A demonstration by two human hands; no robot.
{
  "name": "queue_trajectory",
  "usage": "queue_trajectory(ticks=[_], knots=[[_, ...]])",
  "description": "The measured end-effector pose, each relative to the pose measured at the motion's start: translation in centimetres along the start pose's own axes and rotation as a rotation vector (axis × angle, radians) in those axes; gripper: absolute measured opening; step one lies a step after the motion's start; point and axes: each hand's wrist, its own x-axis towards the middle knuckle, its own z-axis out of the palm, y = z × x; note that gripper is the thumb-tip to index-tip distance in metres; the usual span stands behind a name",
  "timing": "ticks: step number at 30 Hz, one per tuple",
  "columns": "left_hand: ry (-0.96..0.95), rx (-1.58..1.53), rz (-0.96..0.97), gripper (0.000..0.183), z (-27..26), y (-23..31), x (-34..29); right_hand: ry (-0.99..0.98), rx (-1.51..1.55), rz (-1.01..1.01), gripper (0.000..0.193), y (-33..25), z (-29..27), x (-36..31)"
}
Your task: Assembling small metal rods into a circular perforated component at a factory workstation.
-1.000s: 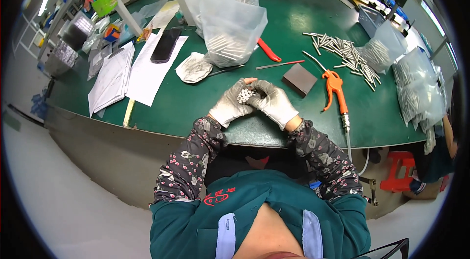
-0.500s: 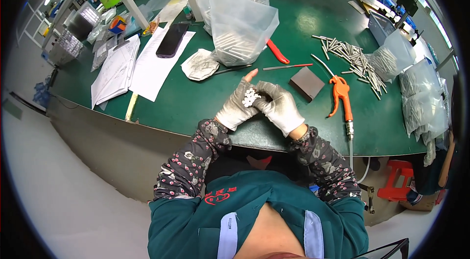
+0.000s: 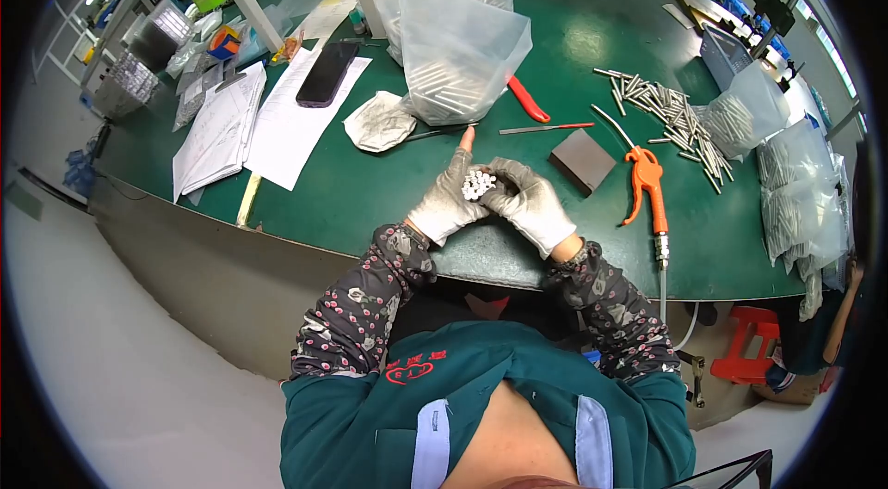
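In the head view, much is hidden or hard to read. The bundle of rods (image 3: 477, 183) is seen only end-on, as a cluster of small pale round tips; its length is covered by the two gloved hands, so the count cannot be told. The palms are turned away, and the lower torso is cut off at the bottom edge. Contents at the table's far rim are bent and blurred by the lens.

The bundle is held above the green table (image 3: 370, 202), near its front edge, between the hands. The left hand (image 3: 447, 202) is wrapped round it from the left, fingers curled and pressed together, with the index finger raised straight toward the clear bag (image 3: 453, 54). The right hand (image 3: 529, 204) is closed on the bundle from the right, fingers bent and close together.

Beside the right hand a grey block (image 3: 583, 160) is laid flat, and an orange air gun (image 3: 646, 182) lies just past it. A heap of loose rods (image 3: 671, 114) is spread farther right. A crumpled cloth (image 3: 379, 122), a phone (image 3: 326, 74) and papers (image 3: 222, 133) are seen to the left.
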Motion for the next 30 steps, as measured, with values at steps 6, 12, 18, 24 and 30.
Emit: queue_trajectory(ticks=[6,12,18,24,30], knots=[[0.033,0.062,-0.021,0.112,0.0,-0.1,0.3,0.037,-0.055,-0.015,0.047,0.7,0.0,0.6],[0.058,0.091,-0.044,0.113,0.3,-0.8,0.7,0.074,0.012,-0.083,0.04,0.9,-0.1,0.9],[0.072,0.062,-0.001,0.114,0.8,-0.6,0.7,0.003,-0.056,0.01,0.044,0.5,-0.6,0.7],[0.098,0.191,-0.008,0.113,1.1,0.8,0.3,0.156,-0.417,-0.148,0.025,-2.0,-1.4,0.3],[0.116,0.177,-0.002,0.115,1.1,-0.6,0.6,0.112,-0.958,-0.591,0.012,-4.4,-0.5,1.9]])
